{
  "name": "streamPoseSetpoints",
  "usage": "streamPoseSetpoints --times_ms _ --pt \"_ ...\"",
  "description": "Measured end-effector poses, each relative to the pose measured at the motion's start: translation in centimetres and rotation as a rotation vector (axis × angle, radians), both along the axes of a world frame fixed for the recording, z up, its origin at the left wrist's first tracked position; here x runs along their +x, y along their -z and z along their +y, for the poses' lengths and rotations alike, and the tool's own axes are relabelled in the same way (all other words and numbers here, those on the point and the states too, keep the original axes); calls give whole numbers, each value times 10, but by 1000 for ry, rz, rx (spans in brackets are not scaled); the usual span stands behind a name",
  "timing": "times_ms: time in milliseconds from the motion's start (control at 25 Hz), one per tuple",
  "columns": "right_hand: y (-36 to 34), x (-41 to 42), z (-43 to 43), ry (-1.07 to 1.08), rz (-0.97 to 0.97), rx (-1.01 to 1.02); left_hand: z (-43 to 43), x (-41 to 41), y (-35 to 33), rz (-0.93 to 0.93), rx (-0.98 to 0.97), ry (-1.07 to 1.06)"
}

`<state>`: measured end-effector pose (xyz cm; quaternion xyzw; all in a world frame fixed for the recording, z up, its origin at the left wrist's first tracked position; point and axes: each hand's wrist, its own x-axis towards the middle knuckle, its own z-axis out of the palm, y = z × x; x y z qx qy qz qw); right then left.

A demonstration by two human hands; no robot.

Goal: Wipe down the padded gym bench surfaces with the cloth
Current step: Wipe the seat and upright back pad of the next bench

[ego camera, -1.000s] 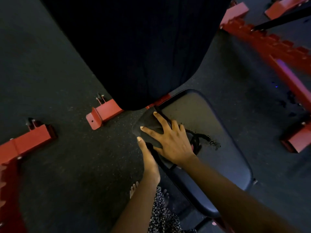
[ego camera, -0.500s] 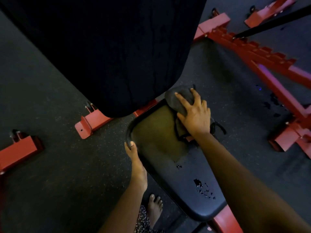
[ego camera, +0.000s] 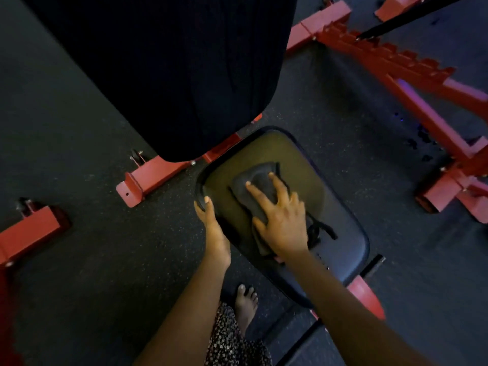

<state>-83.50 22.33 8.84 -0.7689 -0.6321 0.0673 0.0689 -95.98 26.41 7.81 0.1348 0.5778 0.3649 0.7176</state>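
Note:
The black padded seat (ego camera: 340, 233) of the gym bench lies below me, its far half glossy. A dark cloth (ego camera: 257, 190) is spread on the middle of the seat. My right hand (ego camera: 280, 223) presses flat on the cloth with straight, spread fingers. My left hand (ego camera: 214, 231) rests against the seat's left edge, its fingertips at the rim. The large black back pad (ego camera: 171, 67) rises above the seat and fills the upper middle of the view.
Red steel frame feet (ego camera: 148, 178) stand on the dark rubber floor left of the seat, another red foot (ego camera: 29, 231) further left. A red notched rail (ego camera: 390, 59) runs at the upper right. My bare foot (ego camera: 245, 305) stands beside the bench.
My right hand has slid the cloth from the seat's far right corner back toward the middle. My left hand stays on the seat's left edge.

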Motion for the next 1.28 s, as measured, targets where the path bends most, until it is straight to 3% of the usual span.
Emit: streamPoseSetpoints --times_ms 80,160,240,320,480,680,840,1000,1080,1280 --pt "-1 -20 -32 -37 7 -20 -2 -7 -5 75 -22 105" --pt "-1 -33 -61 -60 17 -37 -10 -11 -14 274 16 239" --pt "0 -36 -84 -90 -7 -46 -24 -11 -28 516 206 375" --pt "0 -28 -95 -75 -17 -53 -31 -9 -30 675 516 554" --pt "0 14 -88 141 -43 -31 -9 9 -8 856 890 978" --pt "2 85 -75 390 -55 19 0 49 4 1004 1249 1282" --pt "3 127 -67 549 26 23 -19 66 17 1111 1380 1447" --pt "6 177 -75 555 255 -82 -22 66 24 1235 1434 1486" --pt "2 187 -78 494 362 -142 -23 66 23 1208 1426 1473" --pt "-19 191 -21 237 395 -143 -3 74 19 1214 1319 1328"
